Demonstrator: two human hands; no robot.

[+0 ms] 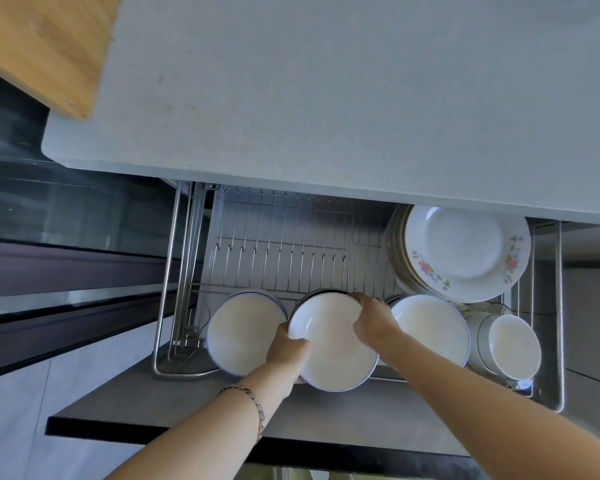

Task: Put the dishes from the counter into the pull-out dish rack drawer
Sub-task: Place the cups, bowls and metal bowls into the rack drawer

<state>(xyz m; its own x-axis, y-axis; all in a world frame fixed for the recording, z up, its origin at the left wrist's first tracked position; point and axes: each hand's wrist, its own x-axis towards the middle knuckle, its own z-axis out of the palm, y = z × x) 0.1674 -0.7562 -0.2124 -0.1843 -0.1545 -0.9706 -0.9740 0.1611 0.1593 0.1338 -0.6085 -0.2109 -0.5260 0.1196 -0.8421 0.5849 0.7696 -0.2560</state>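
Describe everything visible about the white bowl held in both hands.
The white bowl with a thin blue rim looks like glazed ceramic, round, empty and clean inside. It sits tilted, opening toward the camera, in the front row of the wire dish rack drawer, between two similar bowls. The left hand grips its near-left rim; the right hand grips its far-right rim.

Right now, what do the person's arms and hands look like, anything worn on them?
Both forearms are bare, with no sleeves in view. The left wrist carries a thin beaded bracelet in mixed colours. The left hand and right hand wear no gloves, and no rings or watch are visible.
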